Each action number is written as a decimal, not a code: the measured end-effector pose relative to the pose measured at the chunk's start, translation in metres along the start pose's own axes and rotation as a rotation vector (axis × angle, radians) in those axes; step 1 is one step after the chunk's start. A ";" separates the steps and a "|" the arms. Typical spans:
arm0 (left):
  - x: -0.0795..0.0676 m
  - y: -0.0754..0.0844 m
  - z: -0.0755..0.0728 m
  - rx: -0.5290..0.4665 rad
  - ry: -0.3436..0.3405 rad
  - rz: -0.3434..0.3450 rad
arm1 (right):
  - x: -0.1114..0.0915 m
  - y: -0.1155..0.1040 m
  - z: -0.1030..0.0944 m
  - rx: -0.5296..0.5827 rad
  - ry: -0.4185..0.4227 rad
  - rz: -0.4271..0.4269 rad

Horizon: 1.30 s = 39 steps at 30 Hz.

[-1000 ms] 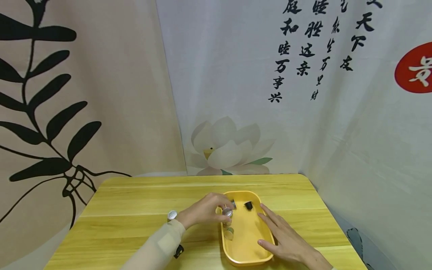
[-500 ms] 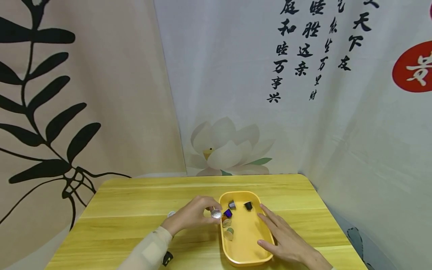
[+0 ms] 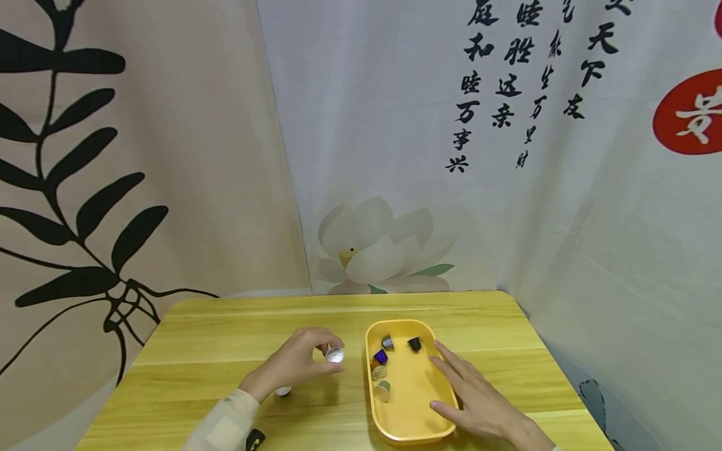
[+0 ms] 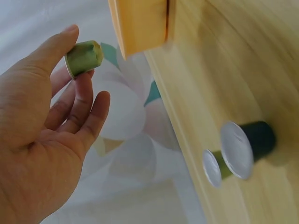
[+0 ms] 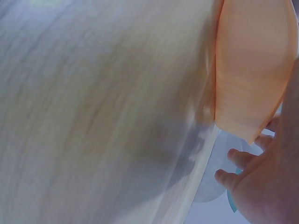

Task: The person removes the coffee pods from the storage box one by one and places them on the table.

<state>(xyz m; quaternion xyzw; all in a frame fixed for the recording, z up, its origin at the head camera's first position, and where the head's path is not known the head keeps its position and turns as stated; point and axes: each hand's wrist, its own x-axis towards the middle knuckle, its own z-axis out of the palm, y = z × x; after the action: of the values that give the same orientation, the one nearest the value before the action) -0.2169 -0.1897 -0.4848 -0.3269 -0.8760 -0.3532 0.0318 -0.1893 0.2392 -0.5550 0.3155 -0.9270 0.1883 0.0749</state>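
My left hand (image 3: 296,360) is over the table, left of the yellow tray (image 3: 414,432). Between thumb and fingertips it pinches a green coffee capsule (image 4: 84,58), whose silver foil lid faces the head camera. Below that hand, a dark green capsule (image 4: 257,140) and a lighter green capsule (image 4: 218,167) are on the table, foil lids showing. My right hand (image 3: 474,398) rests with spread, fairly straight fingers on the tray's right rim. Inside the tray lie a black capsule (image 3: 415,344), a grey one, a purple capsule (image 3: 380,357) and several others along the left wall.
The wooden table (image 3: 225,351) has rounded far corners. Behind it hangs a pale cloth backdrop (image 3: 383,156) printed with a lotus, dark leaves and brush-written characters.
My left hand has lifted the green capsule out of the tray and carried it left over the table. The right hand has stayed at the tray's right rim.
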 end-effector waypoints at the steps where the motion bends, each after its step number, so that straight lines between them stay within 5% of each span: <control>1: -0.003 -0.001 -0.001 -0.003 0.006 0.001 | 0.000 0.000 0.000 -0.001 0.001 -0.001; 18: -0.050 -0.015 -0.018 -0.017 0.049 -0.093 | 0.001 0.001 0.001 -0.006 0.006 -0.005; 39: -0.114 -0.024 -0.012 -0.064 0.135 -0.207 | 0.000 0.002 0.001 0.025 -0.012 0.015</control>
<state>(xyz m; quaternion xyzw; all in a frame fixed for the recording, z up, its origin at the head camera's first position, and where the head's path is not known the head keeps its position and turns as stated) -0.1437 -0.2733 -0.5224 -0.2108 -0.8891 -0.4038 0.0437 -0.1902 0.2404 -0.5570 0.3104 -0.9274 0.1987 0.0641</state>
